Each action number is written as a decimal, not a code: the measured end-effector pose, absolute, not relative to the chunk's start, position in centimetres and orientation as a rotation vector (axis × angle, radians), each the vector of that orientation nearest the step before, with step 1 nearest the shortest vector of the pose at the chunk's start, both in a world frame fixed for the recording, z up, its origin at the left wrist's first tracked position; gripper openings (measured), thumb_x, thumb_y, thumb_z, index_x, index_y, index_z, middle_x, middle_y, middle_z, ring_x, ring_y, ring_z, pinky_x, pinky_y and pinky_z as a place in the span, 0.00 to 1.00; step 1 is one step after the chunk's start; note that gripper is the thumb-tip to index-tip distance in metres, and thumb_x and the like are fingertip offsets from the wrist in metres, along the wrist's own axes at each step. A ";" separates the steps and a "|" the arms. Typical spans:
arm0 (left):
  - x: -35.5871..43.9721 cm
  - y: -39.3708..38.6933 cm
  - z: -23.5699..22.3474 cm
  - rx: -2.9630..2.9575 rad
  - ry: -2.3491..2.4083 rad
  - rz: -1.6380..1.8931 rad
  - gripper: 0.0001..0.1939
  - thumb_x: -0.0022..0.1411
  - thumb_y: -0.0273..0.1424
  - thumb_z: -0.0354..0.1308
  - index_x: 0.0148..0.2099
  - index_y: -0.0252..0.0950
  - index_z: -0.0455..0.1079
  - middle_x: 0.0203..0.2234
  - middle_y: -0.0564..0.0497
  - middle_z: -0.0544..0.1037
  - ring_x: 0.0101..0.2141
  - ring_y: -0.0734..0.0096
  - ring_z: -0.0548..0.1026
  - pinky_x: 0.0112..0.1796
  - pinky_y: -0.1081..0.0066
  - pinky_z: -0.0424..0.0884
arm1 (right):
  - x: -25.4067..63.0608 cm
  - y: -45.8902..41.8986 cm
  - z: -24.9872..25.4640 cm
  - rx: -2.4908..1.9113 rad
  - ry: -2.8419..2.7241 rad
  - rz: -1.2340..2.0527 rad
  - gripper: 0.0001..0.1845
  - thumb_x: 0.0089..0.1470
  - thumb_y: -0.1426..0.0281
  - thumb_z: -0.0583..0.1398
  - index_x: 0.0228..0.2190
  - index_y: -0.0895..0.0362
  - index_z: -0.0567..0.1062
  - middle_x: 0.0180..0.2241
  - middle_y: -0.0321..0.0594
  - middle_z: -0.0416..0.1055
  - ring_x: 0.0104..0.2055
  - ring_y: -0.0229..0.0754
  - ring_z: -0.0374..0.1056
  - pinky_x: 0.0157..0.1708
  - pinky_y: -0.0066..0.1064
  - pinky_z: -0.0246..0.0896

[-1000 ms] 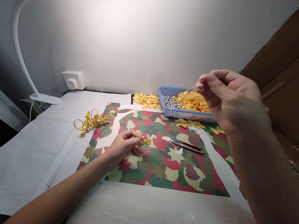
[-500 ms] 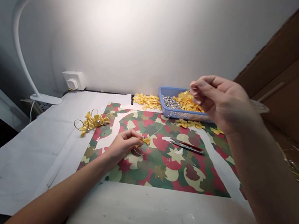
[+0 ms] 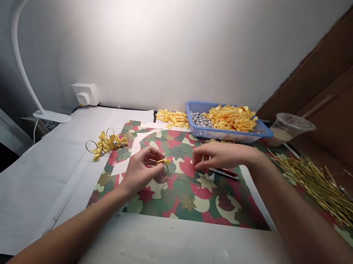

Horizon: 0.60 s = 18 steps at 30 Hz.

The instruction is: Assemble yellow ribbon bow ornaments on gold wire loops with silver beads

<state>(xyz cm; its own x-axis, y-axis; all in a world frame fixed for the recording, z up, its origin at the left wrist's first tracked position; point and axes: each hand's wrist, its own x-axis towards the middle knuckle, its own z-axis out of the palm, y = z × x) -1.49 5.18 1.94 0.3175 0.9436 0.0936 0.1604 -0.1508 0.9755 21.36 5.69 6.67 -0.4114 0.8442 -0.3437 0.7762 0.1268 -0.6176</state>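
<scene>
My left hand (image 3: 144,167) pinches a thin gold ring (image 3: 168,169) with a small yellow ribbon bow (image 3: 165,161) on it, above the patterned mat. To its right, my right hand (image 3: 212,155) is bent down with its fingertips drawn together. Half a second ago a thin, silvery, needle-like piece stuck out of those fingertips; now they hide it. A fine thread (image 3: 186,180) shows faintly below and between the hands. Thread snips (image 3: 225,173) with a red part lie on the mat just below my right hand, not held.
A blue basket (image 3: 223,132) holds silver beads (image 3: 201,119) and yellow bows (image 3: 231,118). More bows (image 3: 172,118) lie beside it. Rings with bows (image 3: 107,143) sit at left. A clear tub (image 3: 291,125) and gold wires (image 3: 327,193) are at right. A white lamp (image 3: 23,67) stands behind.
My right hand has come down and left from its raised place in front of the basket, towards my left hand. My left hand keeps the ring and has turned it slightly.
</scene>
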 end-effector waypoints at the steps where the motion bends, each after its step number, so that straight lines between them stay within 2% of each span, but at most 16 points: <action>1: -1.5 5.2 1.9 1.573 1.034 0.972 0.05 0.47 0.25 0.59 0.30 0.35 0.67 0.27 0.53 0.72 0.29 0.73 0.72 0.30 0.73 0.71 | 20.9 5.7 6.5 -1.651 -2.261 1.097 0.06 0.50 0.67 0.63 0.24 0.55 0.73 0.28 0.39 0.73 0.28 0.40 0.67 0.23 0.29 0.57; 3: -1.5 5.2 1.9 1.593 1.027 0.991 0.05 0.47 0.25 0.59 0.30 0.35 0.67 0.27 0.53 0.72 0.29 0.74 0.72 0.30 0.73 0.71 | 19.8 5.5 6.3 -1.622 -2.190 1.029 0.07 0.54 0.64 0.60 0.30 0.54 0.72 0.33 0.40 0.72 0.31 0.40 0.67 0.25 0.29 0.59; 4: -1.5 5.3 1.9 1.604 1.026 1.004 0.05 0.47 0.25 0.59 0.30 0.35 0.67 0.27 0.53 0.72 0.29 0.74 0.72 0.30 0.74 0.71 | 19.2 5.3 6.2 -1.577 -2.122 1.094 0.09 0.53 0.62 0.60 0.32 0.54 0.71 0.33 0.40 0.72 0.30 0.39 0.67 0.25 0.29 0.60; 7: -1.5 5.4 1.7 1.609 1.026 1.036 0.05 0.47 0.24 0.58 0.31 0.35 0.67 0.28 0.54 0.72 0.29 0.75 0.72 0.31 0.74 0.71 | 17.8 5.0 5.8 -1.404 -2.029 1.558 0.16 0.50 0.59 0.63 0.37 0.54 0.69 0.33 0.38 0.73 0.28 0.37 0.68 0.25 0.29 0.63; 9: -1.6 5.4 1.6 1.600 1.029 1.047 0.05 0.47 0.23 0.58 0.30 0.35 0.67 0.28 0.54 0.72 0.29 0.75 0.72 0.31 0.74 0.71 | 17.3 4.9 5.4 -1.312 -2.040 1.723 0.14 0.52 0.58 0.62 0.35 0.56 0.70 0.31 0.37 0.72 0.27 0.35 0.68 0.26 0.28 0.63; 14: -1.6 5.6 1.5 1.518 1.001 1.041 0.06 0.47 0.24 0.59 0.30 0.35 0.66 0.27 0.54 0.71 0.29 0.74 0.73 0.30 0.74 0.71 | 17.4 5.2 5.3 -1.292 -1.978 1.493 0.18 0.55 0.53 0.57 0.26 0.56 0.67 0.18 0.28 0.61 0.17 0.31 0.58 0.17 0.25 0.50; 16: -1.5 5.6 1.6 1.449 0.968 1.028 0.07 0.46 0.26 0.60 0.30 0.35 0.66 0.28 0.54 0.72 0.30 0.73 0.74 0.29 0.74 0.71 | 17.4 5.2 5.5 -1.229 -1.923 1.385 0.19 0.54 0.53 0.58 0.25 0.56 0.67 0.17 0.27 0.57 0.16 0.31 0.54 0.17 0.26 0.47; 18: -1.5 5.5 1.7 1.374 0.947 0.996 0.09 0.46 0.27 0.62 0.31 0.35 0.66 0.27 0.54 0.72 0.30 0.72 0.74 0.28 0.74 0.71 | 17.2 5.2 5.5 -1.127 -1.900 1.301 0.19 0.53 0.54 0.59 0.23 0.56 0.67 0.20 0.28 0.56 0.19 0.31 0.52 0.20 0.27 0.49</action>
